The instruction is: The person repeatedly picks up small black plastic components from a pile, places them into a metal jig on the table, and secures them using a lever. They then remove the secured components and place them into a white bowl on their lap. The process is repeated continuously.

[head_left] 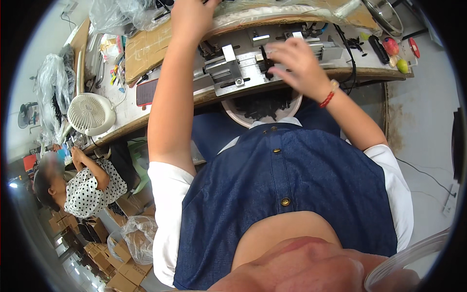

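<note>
a white fan (90, 114) and a red-edged phone (147, 93) are placed on the bench (125, 108). the left hand (192, 17) is extended near clear plastic (111, 17); its fingers are cut off, grip cannot be told. in the metal fixture (228, 68), a black piece (266, 63) is seen just beside the right hand (296, 62), its thumb and fingers spread apart; contact is unclear. a red fruit (390, 46) is noted rightward.

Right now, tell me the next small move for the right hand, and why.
Probably bring the thumb and fingers of the right hand together lightly on the dark piece at the metal fixture. They are spread right by it, though whether they touch it is hard to tell, and the left hand is stretched away near the view's top edge.
</note>
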A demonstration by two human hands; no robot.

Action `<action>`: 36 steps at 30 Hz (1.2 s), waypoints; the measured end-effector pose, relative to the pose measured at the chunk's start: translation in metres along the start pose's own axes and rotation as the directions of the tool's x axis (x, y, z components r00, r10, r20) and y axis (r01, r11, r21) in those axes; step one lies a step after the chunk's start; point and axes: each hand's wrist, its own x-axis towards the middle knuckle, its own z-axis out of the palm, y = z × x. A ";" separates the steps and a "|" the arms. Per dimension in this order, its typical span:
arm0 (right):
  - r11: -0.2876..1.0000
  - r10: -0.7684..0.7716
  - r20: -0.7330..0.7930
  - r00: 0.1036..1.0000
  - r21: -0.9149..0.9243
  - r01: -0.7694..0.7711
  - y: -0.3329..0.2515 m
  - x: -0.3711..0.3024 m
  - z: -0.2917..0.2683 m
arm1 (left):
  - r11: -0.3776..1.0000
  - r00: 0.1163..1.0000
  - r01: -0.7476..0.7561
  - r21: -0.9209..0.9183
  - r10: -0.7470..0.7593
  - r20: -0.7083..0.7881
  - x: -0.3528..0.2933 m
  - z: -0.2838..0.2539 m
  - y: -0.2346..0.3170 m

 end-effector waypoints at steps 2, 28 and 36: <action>0.998 -0.059 -0.129 0.990 -0.045 0.053 0.032 0.023 -0.014 | 0.840 0.928 0.372 -0.395 -0.329 0.176 0.006 -0.016 -0.011; 0.921 0.173 0.051 0.984 0.347 -0.180 -0.017 0.001 -0.018 | 0.473 0.885 0.432 -0.768 -0.388 0.258 0.003 -0.019 -0.021; 0.994 0.070 0.007 0.997 0.084 -0.071 -0.015 -0.018 0.023 | 0.621 0.920 0.363 -0.694 -0.355 0.163 -0.009 -0.020 0.004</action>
